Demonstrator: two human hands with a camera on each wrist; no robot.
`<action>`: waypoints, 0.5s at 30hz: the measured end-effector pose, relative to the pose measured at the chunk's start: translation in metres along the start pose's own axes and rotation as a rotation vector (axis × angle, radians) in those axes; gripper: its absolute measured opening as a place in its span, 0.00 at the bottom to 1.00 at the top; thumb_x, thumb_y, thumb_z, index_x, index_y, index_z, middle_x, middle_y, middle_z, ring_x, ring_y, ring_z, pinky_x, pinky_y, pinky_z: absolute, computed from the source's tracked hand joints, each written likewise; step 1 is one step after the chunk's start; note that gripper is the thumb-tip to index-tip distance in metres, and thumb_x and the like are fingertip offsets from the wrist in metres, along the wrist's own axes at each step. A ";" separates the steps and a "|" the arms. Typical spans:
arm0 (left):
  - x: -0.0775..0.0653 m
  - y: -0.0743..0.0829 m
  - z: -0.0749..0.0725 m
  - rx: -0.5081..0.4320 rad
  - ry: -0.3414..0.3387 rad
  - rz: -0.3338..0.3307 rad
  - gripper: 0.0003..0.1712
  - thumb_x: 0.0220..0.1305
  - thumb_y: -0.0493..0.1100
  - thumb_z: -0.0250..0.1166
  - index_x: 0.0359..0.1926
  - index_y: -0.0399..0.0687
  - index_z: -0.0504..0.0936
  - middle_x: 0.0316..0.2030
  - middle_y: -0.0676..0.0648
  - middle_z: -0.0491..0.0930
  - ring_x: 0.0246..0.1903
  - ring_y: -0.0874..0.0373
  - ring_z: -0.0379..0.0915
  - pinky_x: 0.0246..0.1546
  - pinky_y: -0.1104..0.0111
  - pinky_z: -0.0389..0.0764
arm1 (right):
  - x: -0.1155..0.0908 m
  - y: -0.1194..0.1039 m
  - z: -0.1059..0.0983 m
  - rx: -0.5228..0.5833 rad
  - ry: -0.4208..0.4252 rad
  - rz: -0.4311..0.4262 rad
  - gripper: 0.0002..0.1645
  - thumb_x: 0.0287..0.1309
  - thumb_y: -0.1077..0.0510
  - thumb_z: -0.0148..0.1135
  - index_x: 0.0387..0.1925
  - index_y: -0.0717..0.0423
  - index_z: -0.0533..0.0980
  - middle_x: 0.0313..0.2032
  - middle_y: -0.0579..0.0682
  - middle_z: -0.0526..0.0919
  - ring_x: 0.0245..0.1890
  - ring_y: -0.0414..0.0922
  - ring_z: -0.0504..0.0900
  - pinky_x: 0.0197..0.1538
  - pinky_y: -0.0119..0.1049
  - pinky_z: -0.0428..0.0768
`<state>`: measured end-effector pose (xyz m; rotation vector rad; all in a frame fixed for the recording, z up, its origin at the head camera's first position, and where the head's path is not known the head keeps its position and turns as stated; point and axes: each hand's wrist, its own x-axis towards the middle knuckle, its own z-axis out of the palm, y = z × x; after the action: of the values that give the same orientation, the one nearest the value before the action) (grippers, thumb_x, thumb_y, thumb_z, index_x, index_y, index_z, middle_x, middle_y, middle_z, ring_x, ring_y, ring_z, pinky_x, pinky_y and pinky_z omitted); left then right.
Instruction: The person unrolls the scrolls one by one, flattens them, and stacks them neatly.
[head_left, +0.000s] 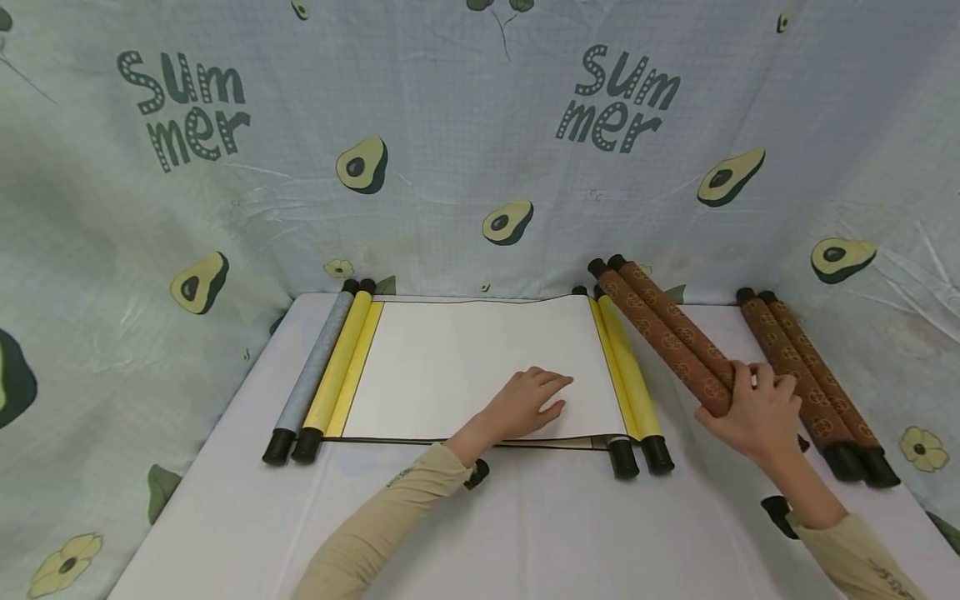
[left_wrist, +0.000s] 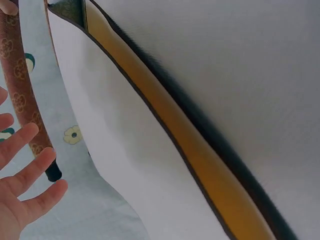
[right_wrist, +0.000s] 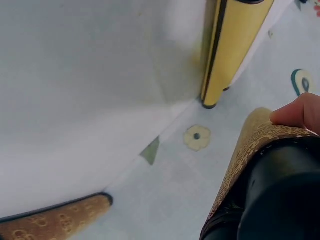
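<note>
Brown and flower-patterned, the held scroll (head_left: 660, 340) is rolled into two parallel tubes and is gripped toward its near end by the right hand (head_left: 757, 412), whose fingers are curled over it. Its long axis is set on a slant: from the grip it is aimed away from the person and leftward, so that its far tips are seen in the head view just beside the far end of the right yellow roll (head_left: 630, 367). Against that roll, which is laid much more nearly straight away from the person, an angle is formed, and by this angle the coming move is judged to be governed. How high the scroll is held over the table (head_left: 540, 525) cannot be told. From the right wrist, its black end caps (right_wrist: 285, 195) are seen large and close.

To the right of the gripping hand, a second brown scroll (head_left: 817, 408) is laid on the table, also slanted, and it is reached far more readily by that hand than by the other.

The left hand (head_left: 525, 402) is unclenched and nothing is held in it; its fingers are spread over the right half of the white sheet (head_left: 450, 358), which is laid out between the right yellow roll and the left yellow roll (head_left: 341, 358). Whether the sheet is touched cannot be told.
</note>
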<state>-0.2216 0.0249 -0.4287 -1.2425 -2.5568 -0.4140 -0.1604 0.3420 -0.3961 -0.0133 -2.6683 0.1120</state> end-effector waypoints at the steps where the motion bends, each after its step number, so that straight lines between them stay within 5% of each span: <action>1: 0.000 0.000 0.000 -0.008 0.014 0.000 0.21 0.66 0.48 0.48 0.57 0.48 0.70 0.50 0.49 0.76 0.50 0.54 0.71 0.46 0.63 0.74 | 0.000 -0.003 0.000 0.001 0.013 -0.014 0.47 0.26 0.47 0.66 0.48 0.71 0.62 0.42 0.71 0.63 0.37 0.71 0.61 0.27 0.62 0.64; 11: -0.002 -0.003 0.001 -0.300 -0.039 -0.191 0.25 0.66 0.47 0.48 0.61 0.42 0.64 0.55 0.45 0.72 0.56 0.53 0.66 0.56 0.65 0.68 | -0.003 -0.031 -0.002 0.043 0.080 -0.135 0.45 0.22 0.47 0.66 0.47 0.68 0.65 0.41 0.68 0.66 0.33 0.66 0.63 0.25 0.58 0.65; 15: -0.002 -0.004 0.002 -0.456 -0.008 -0.265 0.26 0.66 0.47 0.48 0.61 0.38 0.62 0.55 0.42 0.71 0.56 0.50 0.66 0.56 0.61 0.67 | -0.005 -0.040 -0.001 0.080 0.129 -0.192 0.44 0.22 0.47 0.64 0.46 0.68 0.66 0.40 0.67 0.67 0.32 0.64 0.64 0.24 0.56 0.65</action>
<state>-0.2239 0.0219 -0.4318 -1.0270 -2.7330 -1.0994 -0.1554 0.3021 -0.3946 0.2521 -2.5187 0.1504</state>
